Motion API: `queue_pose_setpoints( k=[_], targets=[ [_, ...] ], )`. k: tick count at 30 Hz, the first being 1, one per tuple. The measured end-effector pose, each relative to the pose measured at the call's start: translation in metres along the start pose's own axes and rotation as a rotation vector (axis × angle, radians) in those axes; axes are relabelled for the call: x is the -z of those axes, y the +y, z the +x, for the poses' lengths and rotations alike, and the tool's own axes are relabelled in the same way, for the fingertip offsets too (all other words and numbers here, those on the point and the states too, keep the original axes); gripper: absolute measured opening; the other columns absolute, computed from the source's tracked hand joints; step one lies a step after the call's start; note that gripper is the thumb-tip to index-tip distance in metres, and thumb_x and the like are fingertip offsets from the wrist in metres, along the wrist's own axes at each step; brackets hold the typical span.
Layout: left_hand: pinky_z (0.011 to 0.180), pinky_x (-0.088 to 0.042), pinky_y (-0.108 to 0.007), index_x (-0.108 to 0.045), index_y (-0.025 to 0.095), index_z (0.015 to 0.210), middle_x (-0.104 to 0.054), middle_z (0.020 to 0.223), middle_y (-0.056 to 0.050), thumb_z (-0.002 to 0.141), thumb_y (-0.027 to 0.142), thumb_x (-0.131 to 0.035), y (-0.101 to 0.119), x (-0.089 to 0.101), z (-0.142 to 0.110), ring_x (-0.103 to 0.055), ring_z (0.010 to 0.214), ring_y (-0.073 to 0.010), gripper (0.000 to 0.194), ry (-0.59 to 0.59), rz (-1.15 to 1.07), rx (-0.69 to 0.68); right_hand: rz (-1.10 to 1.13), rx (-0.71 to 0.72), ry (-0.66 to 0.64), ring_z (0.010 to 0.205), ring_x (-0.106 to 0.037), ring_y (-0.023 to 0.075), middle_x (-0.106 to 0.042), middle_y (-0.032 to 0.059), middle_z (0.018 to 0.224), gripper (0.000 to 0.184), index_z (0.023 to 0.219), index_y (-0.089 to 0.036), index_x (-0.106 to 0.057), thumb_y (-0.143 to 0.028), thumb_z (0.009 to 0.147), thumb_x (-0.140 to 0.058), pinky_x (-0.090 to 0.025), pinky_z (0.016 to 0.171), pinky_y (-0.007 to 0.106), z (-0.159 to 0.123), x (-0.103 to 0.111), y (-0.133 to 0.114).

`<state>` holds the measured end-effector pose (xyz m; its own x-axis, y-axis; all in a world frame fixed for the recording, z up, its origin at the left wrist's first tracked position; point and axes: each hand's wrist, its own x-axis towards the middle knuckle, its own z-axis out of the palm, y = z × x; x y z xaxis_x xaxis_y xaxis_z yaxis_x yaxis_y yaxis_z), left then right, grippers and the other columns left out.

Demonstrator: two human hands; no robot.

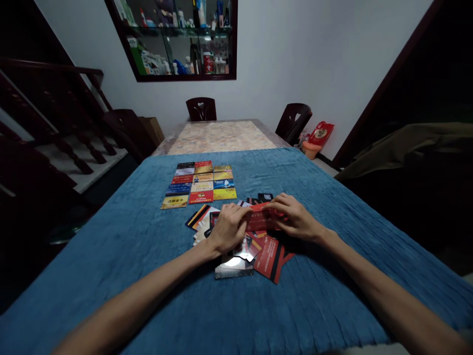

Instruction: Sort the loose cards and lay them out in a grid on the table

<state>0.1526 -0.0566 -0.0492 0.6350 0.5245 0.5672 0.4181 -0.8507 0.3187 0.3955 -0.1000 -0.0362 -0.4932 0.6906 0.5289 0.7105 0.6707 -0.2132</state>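
Table: stood lengthwise, its far part showing a pale, mottled tabletop (225,135) with a darker border.
Blue cloth: the blue cloth (155,276) covered the near part, with small creases and ribbed folds toward the right.
Red card: the red card (257,220) was raised over the card pile (269,257), between the hands.
Left hand: the left hand (228,229) was narrow, fingers bent, holding the red card at its left end.
Right hand: the right hand (295,217) was narrow, holding the red card at its right end.
Card pile: lay loose and overlapping on the blue cloth beneath and around the hands, some cards showing dark stripes.
Clear sheet: a glossy clear sheet (234,270) lay at the near edge of the card pile, reflecting light.
Card rows: the card rows (202,186) lay left of and beyond the card pile, in three columns of red, gold, blue, yellow and dark cards.
Far wall: the pale wall (295,59) carried a dark-framed shelf recess (185,32) filled with bottles and containers.
Chairs: a far chair (201,109), a right chair (293,121) and a left chair (129,130) stood about the table.
Left side: a cardboard box (152,129) stood near the left chair; a wooden railing (44,65) ran farther left.
Right side: a red bag (321,133) stood by the pale wall.
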Motion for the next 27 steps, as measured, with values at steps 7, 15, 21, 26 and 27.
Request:
queue_pose_setpoints(
  k=[7, 15, 21, 26, 27],
  targets=[
    [0.078, -0.046, -0.034, -0.068, 0.017, 0.103, -0.074, 0.095, -0.006, 0.09, 0.008, -0.052, 0.001, 0.001, 0.0, -0.063, 0.086, -0.0197, 0.022, 0.029, -0.111, 0.087, -0.129, 0.026, -0.085, 0.1, -0.055, 0.0282, -0.065, 0.013, 0.11, 0.043, 0.129, -0.021, -0.057, -0.038, 0.089, -0.062, -0.043, 0.082, 0.044, 0.001, 0.004, -0.007],
    [0.081, -0.049, -0.036, -0.069, 0.018, 0.103, -0.074, 0.096, -0.005, 0.088, 0.007, -0.052, 0.003, 0.004, 0.002, -0.064, 0.088, -0.0195, 0.024, 0.065, -0.167, 0.118, -0.224, 0.057, -0.036, 0.1, -0.055, 0.0296, -0.065, 0.0146, 0.112, 0.049, 0.131, -0.019, -0.056, -0.035, 0.086, -0.064, -0.042, 0.084, 0.045, -0.001, -0.001, -0.005],
    [0.082, -0.049, -0.037, -0.068, 0.018, 0.103, -0.073, 0.096, -0.006, 0.089, 0.008, -0.049, 0.001, 0.005, 0.004, -0.064, 0.088, -0.0202, 0.026, 0.065, -0.117, 0.08, -0.28, 0.086, 0.028, 0.097, -0.056, 0.0291, -0.067, 0.0139, 0.107, 0.046, 0.133, -0.018, -0.055, -0.03, 0.088, -0.06, -0.043, 0.082, 0.044, 0.0, -0.004, -0.007],
    [0.085, -0.048, -0.039, -0.066, 0.017, 0.107, -0.071, 0.098, -0.007, 0.089, 0.009, -0.05, -0.003, 0.01, 0.006, -0.062, 0.092, -0.021, 0.026, 0.056, -0.066, 0.061, -0.305, 0.105, 0.094, 0.097, -0.058, 0.0277, -0.069, 0.0139, 0.11, 0.044, 0.132, -0.017, -0.055, -0.029, 0.09, -0.058, -0.043, 0.084, 0.043, 0.002, -0.004, -0.011],
    [0.086, -0.048, -0.04, -0.065, 0.017, 0.109, -0.07, 0.1, -0.008, 0.089, 0.01, -0.05, -0.003, 0.011, 0.006, -0.062, 0.094, -0.0218, 0.026, 0.042, -0.044, 0.052, -0.311, 0.11, 0.102, 0.097, -0.058, 0.0276, -0.069, 0.0139, 0.11, 0.043, 0.132, -0.017, -0.055, -0.029, 0.09, -0.058, -0.043, 0.084, 0.043, 0.002, -0.004, -0.011]
  ],
)
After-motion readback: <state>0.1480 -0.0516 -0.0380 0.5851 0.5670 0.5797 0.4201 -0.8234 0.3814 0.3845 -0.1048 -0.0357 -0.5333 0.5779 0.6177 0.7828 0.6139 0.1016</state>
